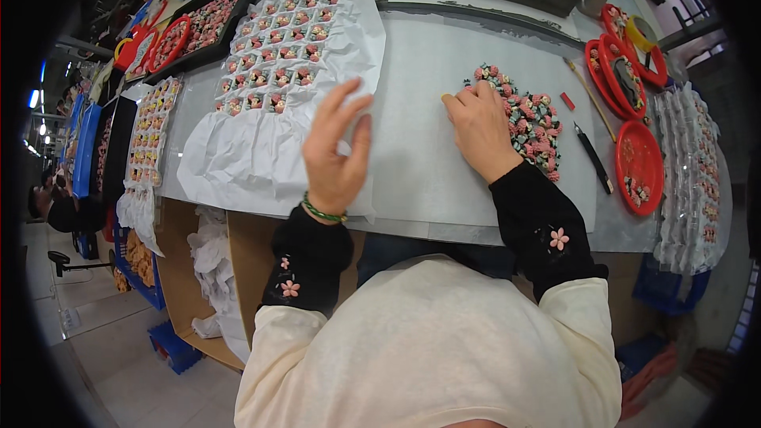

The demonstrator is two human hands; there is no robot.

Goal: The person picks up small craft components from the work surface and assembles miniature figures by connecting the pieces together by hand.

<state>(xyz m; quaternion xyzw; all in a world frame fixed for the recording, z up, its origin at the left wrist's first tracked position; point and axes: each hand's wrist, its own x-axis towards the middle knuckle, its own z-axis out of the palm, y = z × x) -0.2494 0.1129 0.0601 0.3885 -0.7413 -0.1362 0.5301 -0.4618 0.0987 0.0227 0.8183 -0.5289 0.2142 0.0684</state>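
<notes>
My left hand (337, 150) is raised over the near edge of the table, fingers apart and nothing in them. Beyond it lies a tray of small pink figurines (281, 55), set in rows of cells lined with white paper. My right hand (483, 131) rests at the left edge of a loose pile of pink and dark-green figurines (535, 123). Its fingers are bent down and closed at the pile; what they hold, if anything, is hidden beneath them.
To the right of the pile lie a black pen-like knife (593, 158), a small red piece (567, 101), a thin brush (590, 87) and red dishes (639, 166). Stacked clear trays (686, 174) stand far right. A black tray of figurines (210, 24) stands back left.
</notes>
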